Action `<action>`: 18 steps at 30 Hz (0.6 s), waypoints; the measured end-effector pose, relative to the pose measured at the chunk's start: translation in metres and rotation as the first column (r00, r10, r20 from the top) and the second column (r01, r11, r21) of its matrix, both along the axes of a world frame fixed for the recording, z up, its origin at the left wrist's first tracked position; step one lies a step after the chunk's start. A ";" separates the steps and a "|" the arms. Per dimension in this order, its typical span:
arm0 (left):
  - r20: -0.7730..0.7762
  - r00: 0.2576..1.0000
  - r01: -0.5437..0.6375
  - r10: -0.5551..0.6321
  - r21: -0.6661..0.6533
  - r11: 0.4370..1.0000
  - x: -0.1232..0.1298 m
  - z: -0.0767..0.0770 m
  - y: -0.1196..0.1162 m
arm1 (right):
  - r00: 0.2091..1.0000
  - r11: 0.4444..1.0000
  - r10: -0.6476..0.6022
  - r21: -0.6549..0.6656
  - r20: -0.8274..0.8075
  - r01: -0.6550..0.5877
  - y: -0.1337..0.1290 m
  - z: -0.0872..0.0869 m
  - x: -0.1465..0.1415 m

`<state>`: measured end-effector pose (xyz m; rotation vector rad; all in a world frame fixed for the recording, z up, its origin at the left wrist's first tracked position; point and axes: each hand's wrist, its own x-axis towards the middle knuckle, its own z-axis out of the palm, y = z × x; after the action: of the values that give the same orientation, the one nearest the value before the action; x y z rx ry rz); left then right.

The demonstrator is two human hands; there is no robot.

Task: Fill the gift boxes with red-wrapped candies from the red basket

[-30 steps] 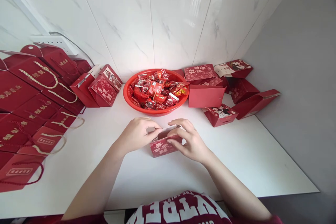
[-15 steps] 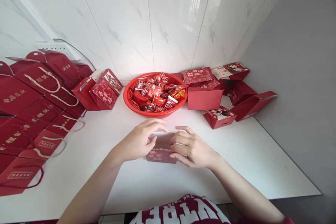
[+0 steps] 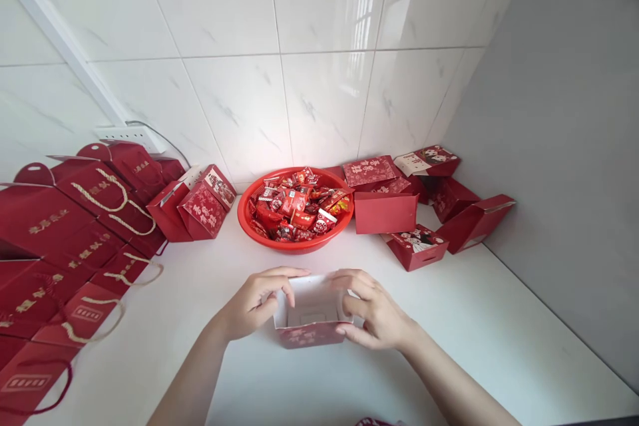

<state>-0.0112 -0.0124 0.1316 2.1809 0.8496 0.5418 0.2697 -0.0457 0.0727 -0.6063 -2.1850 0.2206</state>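
Observation:
A small red box (image 3: pixel 313 335) stands on the white table with its top open, showing a pale, bare inside. At its left side is my left hand (image 3: pixel 257 303), fingers curled over the rim and closed on the wall. My right hand (image 3: pixel 372 313) grips the right wall, some fingers inside and the thumb at the front corner. Beyond the box sits a red plastic basket (image 3: pixel 299 247) heaped with red-wrapped sweets (image 3: pixel 294 203).
Red gift bags (image 3: pixel 64 226) with rope handles crowd the left. Two patterned boxes (image 3: pixel 204 210) stand left of the basket. More red boxes (image 3: pixel 385 214) lie at the back right, by a grey panel (image 3: pixel 564 166). A socket strip (image 3: pixel 132 138) is at the tiled wall.
The view has tilted up. The box now shows its opened top and pale inside, and both hands have closed on its side walls.

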 end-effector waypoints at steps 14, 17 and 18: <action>0.212 0.969 -0.182 0.127 0.262 0.948 0.016 -0.055 -0.014 | 0.964 0.956 -0.121 -0.290 -0.238 0.049 -0.002 -0.021 -0.006; 0.263 0.957 -0.189 0.118 0.264 0.946 0.018 -0.053 -0.012 | 0.963 0.960 -0.094 -0.279 -0.251 0.021 -0.002 -0.021 -0.006; 0.277 0.955 -0.178 0.103 0.260 0.949 0.018 -0.052 -0.011 | 0.963 0.961 -0.086 -0.277 -0.255 0.013 -0.002 -0.022 -0.006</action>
<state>0.0071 -0.0232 0.0799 2.2433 0.8289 1.0549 0.2636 -0.0475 0.0511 -0.7388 -1.8912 0.5521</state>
